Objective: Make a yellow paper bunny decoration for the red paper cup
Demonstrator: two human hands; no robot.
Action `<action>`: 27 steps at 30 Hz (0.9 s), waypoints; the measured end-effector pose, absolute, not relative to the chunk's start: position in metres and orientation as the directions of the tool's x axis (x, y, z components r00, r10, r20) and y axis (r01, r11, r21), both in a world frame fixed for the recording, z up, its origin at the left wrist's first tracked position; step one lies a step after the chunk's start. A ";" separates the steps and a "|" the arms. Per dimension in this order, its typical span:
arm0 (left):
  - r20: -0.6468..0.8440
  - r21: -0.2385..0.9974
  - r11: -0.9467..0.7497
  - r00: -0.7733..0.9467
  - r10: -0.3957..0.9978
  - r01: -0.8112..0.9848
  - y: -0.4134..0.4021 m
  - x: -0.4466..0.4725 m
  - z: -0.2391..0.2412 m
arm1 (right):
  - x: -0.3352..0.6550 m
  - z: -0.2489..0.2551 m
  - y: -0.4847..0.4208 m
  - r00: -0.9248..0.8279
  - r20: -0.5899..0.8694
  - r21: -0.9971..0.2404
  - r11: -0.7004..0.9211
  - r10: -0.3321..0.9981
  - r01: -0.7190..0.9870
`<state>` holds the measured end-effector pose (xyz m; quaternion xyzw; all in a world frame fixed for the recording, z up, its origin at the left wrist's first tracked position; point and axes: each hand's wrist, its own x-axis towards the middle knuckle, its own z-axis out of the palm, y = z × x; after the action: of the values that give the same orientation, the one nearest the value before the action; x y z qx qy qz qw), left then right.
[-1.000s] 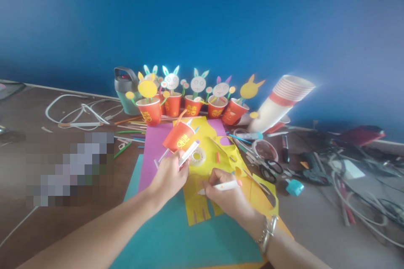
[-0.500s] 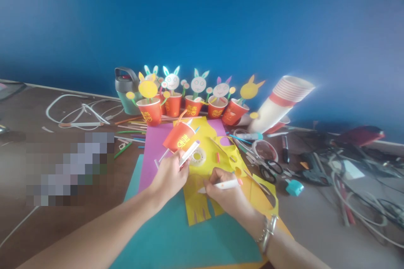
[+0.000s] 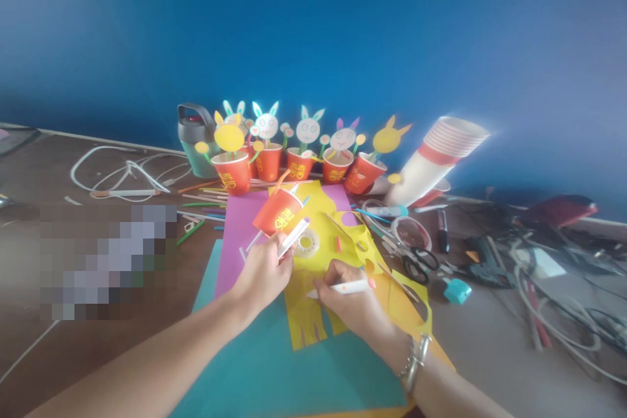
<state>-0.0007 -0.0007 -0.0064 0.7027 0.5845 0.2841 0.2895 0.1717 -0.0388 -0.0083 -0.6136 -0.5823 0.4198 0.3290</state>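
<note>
My right hand [image 3: 343, 290] is closed around a white marker [image 3: 351, 287] with an orange-pink end. The marker's tip points left and rests on or just above a strip of yellow paper [image 3: 304, 317] with slits along its near edge. My left hand [image 3: 268, 268] grips a slim white pen-like stick [image 3: 294, 238] that points up and right; its exact kind is unclear. Just beyond that hand a red paper cup [image 3: 277, 209] lies tilted, and a roll of clear tape [image 3: 307, 243] sits to its right. Teal paper [image 3: 294, 379] and purple paper [image 3: 234, 228] lie underneath.
Red cups [image 3: 232, 176] with paper rabbit heads stand in a row along the blue wall. A stack of paper cups [image 3: 434, 160] leans at the right. Scissors [image 3: 420, 264], a glue gun [image 3: 484, 268] and cables [image 3: 543, 307] lie to the right. A flask [image 3: 196, 144] stands back left.
My right hand and its marker have moved slightly left across the yellow paper. The left hand stays in place with the white stick.
</note>
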 end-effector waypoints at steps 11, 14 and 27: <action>0.070 0.743 -0.156 0.156 0.985 0.651 -0.001 -0.001 -0.005 | 0.179 -0.002 -0.035 0.037 -0.243 -0.955 -0.246 0.969 0.168; 0.074 0.740 -0.157 0.153 0.985 0.654 -0.002 -0.001 -0.005 | 0.184 0.000 -0.034 0.081 -0.298 -0.953 -0.301 0.951 0.028; 0.240 0.695 -0.326 0.221 0.945 0.641 -0.008 0.003 0.005 | 0.187 0.005 -0.031 0.132 -0.225 -0.971 -0.211 0.965 -0.107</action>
<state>0.0033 -0.0083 0.0053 0.7458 0.5316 0.3268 0.2330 0.1868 -0.0313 0.0054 -0.5630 -0.3810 0.5373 0.4991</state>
